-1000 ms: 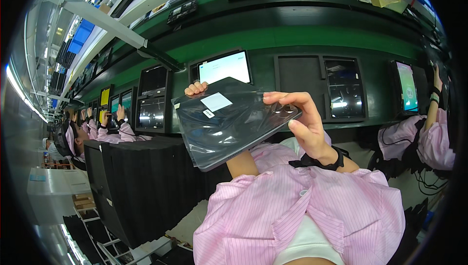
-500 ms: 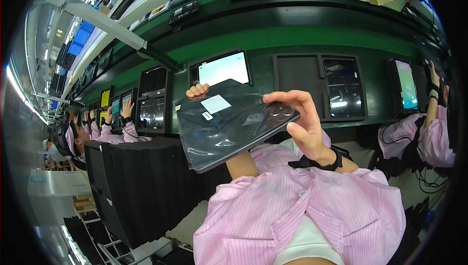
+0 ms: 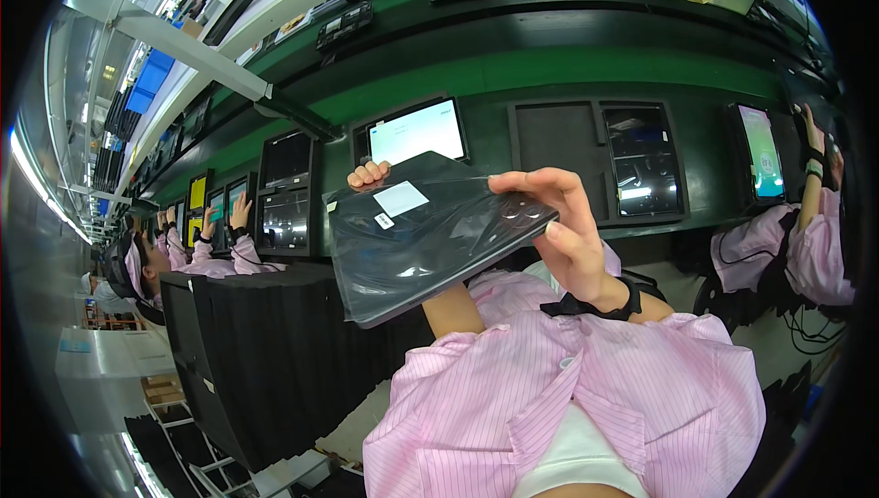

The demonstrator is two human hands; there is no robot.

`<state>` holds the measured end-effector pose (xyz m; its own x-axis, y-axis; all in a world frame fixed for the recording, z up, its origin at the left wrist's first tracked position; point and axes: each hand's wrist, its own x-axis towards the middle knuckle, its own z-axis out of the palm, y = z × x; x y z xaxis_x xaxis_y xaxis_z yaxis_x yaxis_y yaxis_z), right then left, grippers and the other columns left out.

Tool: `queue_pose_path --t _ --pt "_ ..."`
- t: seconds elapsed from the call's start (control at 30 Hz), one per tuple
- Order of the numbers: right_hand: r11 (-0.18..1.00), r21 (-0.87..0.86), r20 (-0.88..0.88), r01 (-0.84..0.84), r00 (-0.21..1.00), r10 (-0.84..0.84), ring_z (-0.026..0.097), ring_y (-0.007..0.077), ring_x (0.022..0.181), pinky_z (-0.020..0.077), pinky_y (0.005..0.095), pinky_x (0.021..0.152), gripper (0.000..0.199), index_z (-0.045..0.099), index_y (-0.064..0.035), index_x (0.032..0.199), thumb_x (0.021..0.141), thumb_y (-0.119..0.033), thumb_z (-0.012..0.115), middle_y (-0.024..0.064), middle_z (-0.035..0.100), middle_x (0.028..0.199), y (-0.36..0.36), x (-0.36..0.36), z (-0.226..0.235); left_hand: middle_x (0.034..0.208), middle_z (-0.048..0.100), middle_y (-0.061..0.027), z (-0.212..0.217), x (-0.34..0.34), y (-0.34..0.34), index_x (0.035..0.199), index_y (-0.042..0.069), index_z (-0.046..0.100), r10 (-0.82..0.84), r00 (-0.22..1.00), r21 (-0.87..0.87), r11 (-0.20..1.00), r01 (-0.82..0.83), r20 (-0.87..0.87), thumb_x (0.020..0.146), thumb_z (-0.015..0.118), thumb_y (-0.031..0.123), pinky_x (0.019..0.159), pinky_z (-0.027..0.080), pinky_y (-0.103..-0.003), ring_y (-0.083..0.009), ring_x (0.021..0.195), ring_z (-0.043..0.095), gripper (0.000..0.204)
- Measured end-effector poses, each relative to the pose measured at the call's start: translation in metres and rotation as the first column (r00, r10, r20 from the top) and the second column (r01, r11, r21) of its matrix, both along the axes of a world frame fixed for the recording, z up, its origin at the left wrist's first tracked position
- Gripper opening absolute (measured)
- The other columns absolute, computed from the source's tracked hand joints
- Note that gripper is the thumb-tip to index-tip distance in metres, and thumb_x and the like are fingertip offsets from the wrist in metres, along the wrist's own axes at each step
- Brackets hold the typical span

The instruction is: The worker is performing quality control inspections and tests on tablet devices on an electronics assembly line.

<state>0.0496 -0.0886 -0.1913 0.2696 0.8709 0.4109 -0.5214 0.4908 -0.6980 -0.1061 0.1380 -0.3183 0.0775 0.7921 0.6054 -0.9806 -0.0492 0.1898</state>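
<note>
Here: a long green workbench (image 3: 485, 123), a dark flat tablet wrapped in clear plastic film (image 3: 439, 246), two bare hands holding it

The bench curves across the middle and top of the frame. A pink, finely striped shirt (image 3: 568, 388) fills the lower centre; a box draped in black cloth (image 3: 265, 351) stands at lower left. The wrapped tablet is tilted in mid-frame, above the shirt. Right of it lies a black rectangular two-bay tray (image 3: 557, 155) with a glossy black slab (image 3: 641, 146) in its right bay. A tablet with a bright white screen (image 3: 417, 136) shows at upper centre. The right hand (image 3: 572, 242) clasps the wrapped tablet's right end between thumb and fingers. The left hand (image 3: 369, 175) grips its upper left edge, only fingertips visible. Smallest are a white square label (image 3: 401, 198) and round camera lenses (image 3: 515, 210) on its back.
</note>
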Motion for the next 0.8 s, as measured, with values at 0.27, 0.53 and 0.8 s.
queue_pose_path --t 0.27,0.53,0.8 --pt "0.998 0.007 0.084 0.057 0.995 -0.057 0.047 0.0268 0.120 0.0343 0.0402 0.104 0.041 0.036 -0.0010 0.126 0.090 -0.017 0.048 0.0226 0.049 0.129 0.002 -0.001 -0.002 0.083 0.041 -0.0040 -0.006 -0.002 -0.001 0.090 0.006 0.044 0.013 0.998 0.029 1.000 -0.011 -0.056 0.093 0.044 0.015 0.087 0.039 -0.029 -0.0159 0.081 0.043 0.010" --pt "0.989 0.105 0.330 -0.102 0.942 0.062 0.054 0.0315 0.113 0.0232 0.0523 0.109 0.039 0.062 -0.0013 0.103 0.086 -0.037 0.060 0.0183 0.064 0.110 0.012 0.015 0.003 0.084 0.042 -0.0040 0.020 0.014 -0.034 0.092 0.006 0.043 -0.155 0.986 -0.155 0.978 0.143 -0.068 0.093 0.045 0.016 0.088 0.038 -0.029 -0.0160 0.083 0.043 0.010" --pt "0.946 0.159 0.583 -0.283 0.800 0.141 0.061 0.0218 0.102 0.0260 0.0464 0.109 0.027 0.073 -0.0094 0.100 0.073 -0.011 0.073 0.0096 0.068 0.106 0.032 0.027 0.017 0.085 0.043 -0.0039 0.044 0.045 -0.101 0.094 0.007 0.043 -0.458 0.883 -0.540 0.721 0.434 0.099 0.093 0.045 0.018 0.088 0.038 -0.029 -0.0162 0.085 0.044 0.011"
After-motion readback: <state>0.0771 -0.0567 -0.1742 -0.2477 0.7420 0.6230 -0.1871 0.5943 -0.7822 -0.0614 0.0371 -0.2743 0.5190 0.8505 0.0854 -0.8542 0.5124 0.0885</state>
